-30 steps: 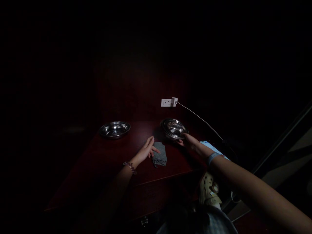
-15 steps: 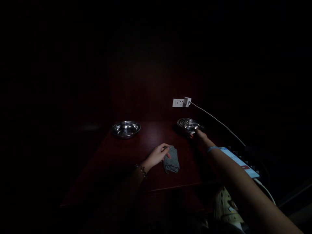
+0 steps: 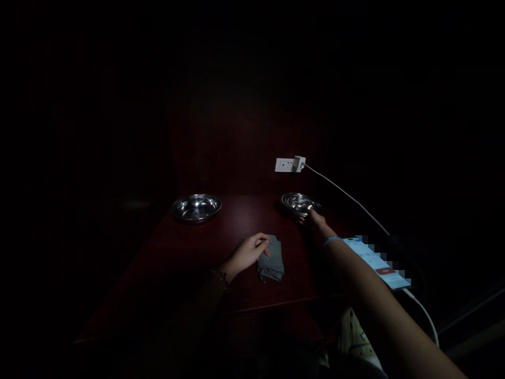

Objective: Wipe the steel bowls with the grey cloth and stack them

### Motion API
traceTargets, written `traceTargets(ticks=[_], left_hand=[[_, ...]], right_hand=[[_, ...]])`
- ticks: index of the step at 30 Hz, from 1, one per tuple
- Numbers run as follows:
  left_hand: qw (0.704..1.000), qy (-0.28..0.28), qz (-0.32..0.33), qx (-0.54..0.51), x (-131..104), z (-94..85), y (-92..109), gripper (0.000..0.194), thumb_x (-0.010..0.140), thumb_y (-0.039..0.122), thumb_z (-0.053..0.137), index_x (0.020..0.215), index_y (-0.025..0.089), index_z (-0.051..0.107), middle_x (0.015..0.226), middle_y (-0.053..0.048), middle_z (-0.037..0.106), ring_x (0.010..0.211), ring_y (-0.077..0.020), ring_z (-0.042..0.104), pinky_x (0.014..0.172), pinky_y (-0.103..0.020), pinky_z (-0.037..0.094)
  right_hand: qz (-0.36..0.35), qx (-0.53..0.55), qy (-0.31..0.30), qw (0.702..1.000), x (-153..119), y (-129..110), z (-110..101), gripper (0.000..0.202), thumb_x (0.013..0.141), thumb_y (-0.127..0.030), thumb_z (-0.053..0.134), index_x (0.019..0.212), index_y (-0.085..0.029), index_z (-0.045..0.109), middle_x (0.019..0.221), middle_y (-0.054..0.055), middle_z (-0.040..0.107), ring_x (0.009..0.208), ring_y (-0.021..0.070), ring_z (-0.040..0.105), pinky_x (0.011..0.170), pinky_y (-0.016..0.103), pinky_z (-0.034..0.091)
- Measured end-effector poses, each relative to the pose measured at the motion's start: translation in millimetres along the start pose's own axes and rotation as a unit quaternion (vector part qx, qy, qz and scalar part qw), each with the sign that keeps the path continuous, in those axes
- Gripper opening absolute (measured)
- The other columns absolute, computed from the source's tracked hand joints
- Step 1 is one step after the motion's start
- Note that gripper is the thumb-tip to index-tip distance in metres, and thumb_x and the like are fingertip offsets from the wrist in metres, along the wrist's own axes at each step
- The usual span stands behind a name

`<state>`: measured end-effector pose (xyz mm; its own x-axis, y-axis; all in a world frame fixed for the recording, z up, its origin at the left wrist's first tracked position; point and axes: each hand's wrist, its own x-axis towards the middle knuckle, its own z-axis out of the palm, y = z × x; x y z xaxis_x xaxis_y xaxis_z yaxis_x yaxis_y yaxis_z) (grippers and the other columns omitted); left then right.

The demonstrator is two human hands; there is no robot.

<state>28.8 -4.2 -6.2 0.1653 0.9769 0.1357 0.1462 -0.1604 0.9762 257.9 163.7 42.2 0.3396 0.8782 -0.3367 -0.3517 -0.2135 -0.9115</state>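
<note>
My left hand (image 3: 248, 251) lies at the left edge of a folded grey-green cloth (image 3: 273, 260), its loosely bent fingers apart and touching the fabric. My right hand (image 3: 314, 220) reaches forward to a stack of shiny steel dishes (image 3: 298, 201) at the far right of the dark red table (image 3: 236, 226). Its thumb is over the near rim, and the other fingers are partly hidden beneath. A single shallow steel dish (image 3: 197, 208) sits at the far left, apart from both hands.
On the wall behind is a white socket (image 3: 282, 165) with a charger (image 3: 299, 163) and a white cable (image 3: 347, 193). A lit phone (image 3: 374, 260) lies right of my right forearm. Below the table edge is a pale clog shoe (image 3: 353, 334). The surroundings are very dark.
The whole view has shifted slightly, so everything appears a little farther left. Both hands keep nearly the same places, one at the cloth and one at the stacked dishes.
</note>
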Motion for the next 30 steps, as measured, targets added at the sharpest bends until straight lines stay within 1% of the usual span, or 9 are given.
traceTargets(ticks=[4,8,11,16,20,23,26,28,30], left_hand=[[1.000,0.001,-0.004,0.004,-1.2,-0.5,1.5,0.029,0.091,0.039,0.065,0.107,0.015,0.069,0.075,-0.004,0.074,0.053,-0.0128,0.053,0.051,-0.026,0.040],[1.000,-0.006,-0.012,0.012,-2.5,-1.3,4.1,0.027,0.092,0.033,0.060,0.109,0.015,0.068,0.076,-0.004,0.075,0.053,-0.0126,0.052,0.051,-0.026,0.039],[1.000,-0.010,-0.015,0.018,-2.5,-2.2,4.2,0.029,0.092,0.038,0.061,0.109,0.015,0.068,0.078,-0.005,0.074,0.054,-0.0130,0.052,0.051,-0.026,0.038],[0.999,-0.018,-0.012,0.025,-1.4,-3.6,2.2,0.035,0.090,0.045,0.063,0.109,0.016,0.068,0.078,-0.004,0.073,0.055,-0.0135,0.052,0.052,-0.027,0.038],[0.999,-0.019,-0.009,0.025,-0.1,-4.4,-1.8,0.035,0.089,0.045,0.062,0.108,0.016,0.068,0.076,-0.004,0.073,0.055,-0.0136,0.052,0.051,-0.027,0.036],[1.000,-0.015,-0.009,0.013,1.3,-5.2,-6.9,0.037,0.088,0.045,0.063,0.110,0.016,0.068,0.076,-0.004,0.073,0.053,-0.0131,0.051,0.049,-0.026,0.035],[1.000,-0.015,-0.018,-0.003,3.6,-4.4,-11.2,0.037,0.088,0.046,0.064,0.110,0.017,0.068,0.076,-0.003,0.073,0.050,-0.0119,0.048,0.047,-0.025,0.034],[1.000,-0.010,-0.019,-0.010,5.2,-2.8,-11.5,0.036,0.089,0.046,0.062,0.110,0.017,0.068,0.078,-0.004,0.073,0.049,-0.0116,0.048,0.047,-0.025,0.035],[1.000,0.011,-0.001,-0.007,6.1,-2.4,-9.1,0.034,0.091,0.043,0.059,0.110,0.016,0.069,0.083,-0.005,0.074,0.051,-0.0119,0.051,0.049,-0.025,0.040]], right_hand=[[0.013,-0.019,0.007,1.000,-3.3,-2.4,-1.5,0.031,0.103,-0.027,0.063,0.129,-0.010,0.060,0.093,0.009,0.071,0.061,0.0113,0.067,0.059,0.023,0.065],[0.069,-0.042,-0.040,0.996,-6.4,-12.1,-10.6,0.025,0.104,-0.033,0.061,0.123,-0.017,0.062,0.090,0.006,0.070,0.062,0.0114,0.065,0.057,0.023,0.064],[0.111,-0.052,-0.067,0.990,-7.4,-20.1,-19.5,0.022,0.104,-0.036,0.062,0.118,-0.018,0.063,0.090,0.006,0.070,0.063,0.0118,0.064,0.057,0.023,0.063],[0.110,-0.029,-0.057,0.992,-8.9,-25.6,-22.6,0.021,0.103,-0.035,0.062,0.119,-0.023,0.062,0.093,0.004,0.069,0.065,0.0125,0.062,0.062,0.029,0.065],[0.099,-0.010,-0.065,0.993,-11.6,-25.0,-22.4,0.027,0.104,-0.044,0.056,0.120,-0.022,0.060,0.095,0.006,0.068,0.068,0.0152,0.064,0.062,0.032,0.065],[0.077,-0.006,-0.083,0.994,-16.2,-19.9,-26.3,0.034,0.105,-0.050,0.047,0.119,-0.022,0.060,0.098,0.008,0.068,0.070,0.0172,0.067,0.066,0.035,0.064],[0.057,-0.008,-0.087,0.995,-26.6,-6.4,-23.3,0.046,0.106,-0.057,0.031,0.119,-0.025,0.061,0.100,0.008,0.071,0.077,0.0196,0.073,0.073,0.036,0.064],[0.044,-0.005,-0.072,0.996,-38.6,7.3,-11.6,0.054,0.107,-0.057,0.018,0.120,-0.027,0.061,0.100,0.009,0.073,0.083,0.0203,0.076,0.074,0.034,0.063],[0.030,0.034,-0.037,0.998,-54.9,22.6,7.1,0.054,0.108,-0.046,0.010,0.120,-0.028,0.059,0.103,0.009,0.076,0.088,0.0180,0.077,0.074,0.029,0.062]])
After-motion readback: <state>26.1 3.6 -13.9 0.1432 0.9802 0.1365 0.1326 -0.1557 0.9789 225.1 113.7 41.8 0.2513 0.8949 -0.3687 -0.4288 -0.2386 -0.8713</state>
